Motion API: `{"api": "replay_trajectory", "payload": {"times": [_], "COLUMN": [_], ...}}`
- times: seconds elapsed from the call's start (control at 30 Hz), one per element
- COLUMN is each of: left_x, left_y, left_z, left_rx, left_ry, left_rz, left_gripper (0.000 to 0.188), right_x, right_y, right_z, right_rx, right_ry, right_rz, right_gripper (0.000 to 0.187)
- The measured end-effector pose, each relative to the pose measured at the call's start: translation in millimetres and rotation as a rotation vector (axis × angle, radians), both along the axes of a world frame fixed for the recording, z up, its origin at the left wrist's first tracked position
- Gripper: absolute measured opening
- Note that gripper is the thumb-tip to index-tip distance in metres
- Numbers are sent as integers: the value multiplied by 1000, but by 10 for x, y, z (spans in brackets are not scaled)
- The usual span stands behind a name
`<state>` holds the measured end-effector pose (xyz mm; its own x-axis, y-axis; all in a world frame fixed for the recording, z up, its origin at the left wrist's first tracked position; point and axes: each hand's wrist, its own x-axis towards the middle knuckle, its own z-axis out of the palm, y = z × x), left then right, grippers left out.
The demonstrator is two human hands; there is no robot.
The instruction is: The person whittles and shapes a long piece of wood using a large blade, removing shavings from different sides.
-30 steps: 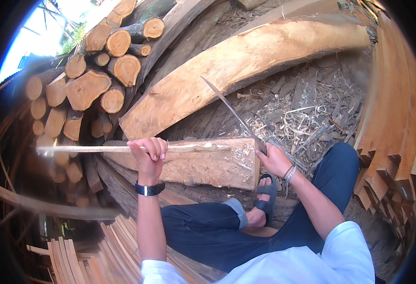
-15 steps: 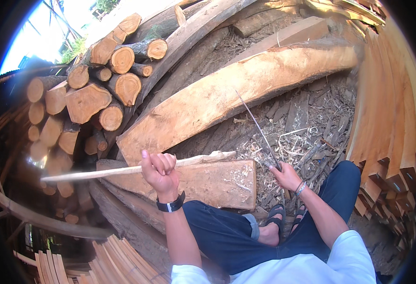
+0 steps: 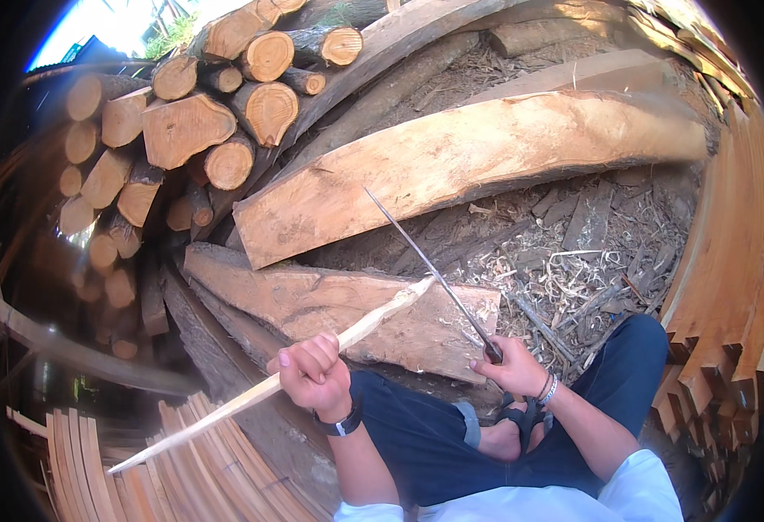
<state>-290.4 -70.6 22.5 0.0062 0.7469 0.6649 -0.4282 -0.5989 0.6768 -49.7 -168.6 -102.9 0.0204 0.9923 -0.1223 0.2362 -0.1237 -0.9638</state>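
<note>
My left hand (image 3: 314, 372) is closed around the middle of a long, pale wooden stick (image 3: 380, 317). One end of the stick tapers to a point at the lower left; its other end slants up over a flat slab of wood (image 3: 278, 291). In my right hand (image 3: 514, 367) is the dark handle of a long, thin-bladed knife, like a machete (image 3: 417, 250). Its blade points up and left, crossing at the stick's upper end; whether they touch I cannot tell. Pale shavings lie on the slab's right end, near the knife handle.
A big curved slab (image 3: 486, 143) lies beyond the stick. Cut logs (image 3: 271, 113) are piled at the far left. Sawn boards (image 3: 721, 261) stand along the right, and thin strips (image 3: 217, 452) at the lower left. Shavings and bark (image 3: 565, 261) cover the ground.
The stick has tilted, its pointed end dropping toward the lower left. The knife has swung left, from over the shavings to the stick's upper end. The whole view has shifted a little.
</note>
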Motion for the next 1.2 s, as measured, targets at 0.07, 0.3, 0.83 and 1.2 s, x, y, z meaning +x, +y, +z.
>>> {"api": "replay_trajectory", "payload": {"times": [0.07, 0.3, 0.83, 1.2], "left_x": [-33, -57, 283, 440], "left_y": [30, -45, 112, 338], "left_z": [-79, -165, -13, 149], "left_rx": [20, 43, -24, -152], "left_ry": [22, 10, 35, 84], "left_rz": [59, 100, 124, 170], "left_gripper": [54, 52, 51, 54], "right_x": [-102, -417, -396, -366], "right_y": [12, -202, -34, 68], "right_z": [-29, -776, -627, -513], "right_rx": [-1, -53, 45, -11], "right_ry": [-66, -105, -138, -14], "right_rz": [54, 85, 50, 11], "right_gripper": [43, 51, 47, 55]}}
